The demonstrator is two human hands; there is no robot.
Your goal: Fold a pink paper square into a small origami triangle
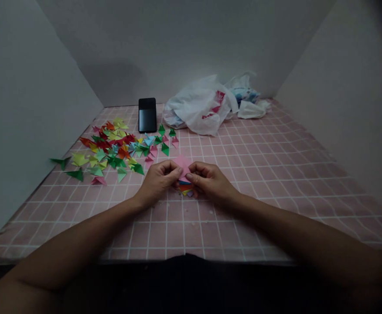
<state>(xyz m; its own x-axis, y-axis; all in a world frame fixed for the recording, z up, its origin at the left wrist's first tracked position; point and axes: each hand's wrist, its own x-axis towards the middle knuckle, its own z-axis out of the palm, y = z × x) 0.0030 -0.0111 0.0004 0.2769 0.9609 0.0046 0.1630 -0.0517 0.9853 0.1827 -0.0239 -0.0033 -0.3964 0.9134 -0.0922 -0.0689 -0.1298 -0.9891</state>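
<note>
Thumb and fingers of the left hand point(161, 178) and right hand point(211, 179) pinch a pink paper point(182, 164) from either side; it lies between them, neither hand nearer, its long axis unclear. Coloured sheets point(185, 188) show at the paper's near edge; folded paper shapes point(115, 162) spread to its left, a phone point(147, 120) and plastic bag point(197, 109) beyond it.

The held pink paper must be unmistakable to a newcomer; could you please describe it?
At the pink checked tablecloth, find the left hand and right hand. The pink paper is held between them, above blue, orange and yellow papers. Pink sets it apart from those; being held, from the folded pink pieces.
</note>
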